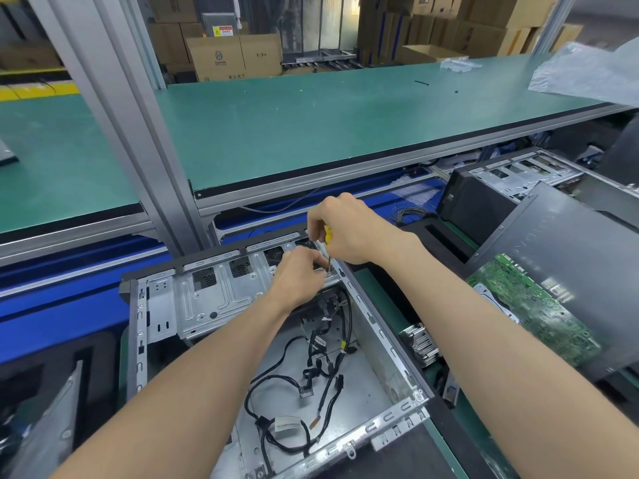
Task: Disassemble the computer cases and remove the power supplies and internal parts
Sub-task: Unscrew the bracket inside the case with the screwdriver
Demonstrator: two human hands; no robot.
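While the open computer case (262,340) lies on its side in the near middle of the scene, the right hand (349,233) grips a yellow-handled screwdriver (327,247) upright over the case's far right corner. The left hand (299,271) pinches the screwdriver's metal shaft near its tip, fingers curled. Loose black cables (311,368) lie inside the case, and a green circuit board (532,305) rests to the right.

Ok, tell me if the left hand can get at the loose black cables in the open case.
Probably yes: the left hand is right above the black cables, and the case is open-topped.
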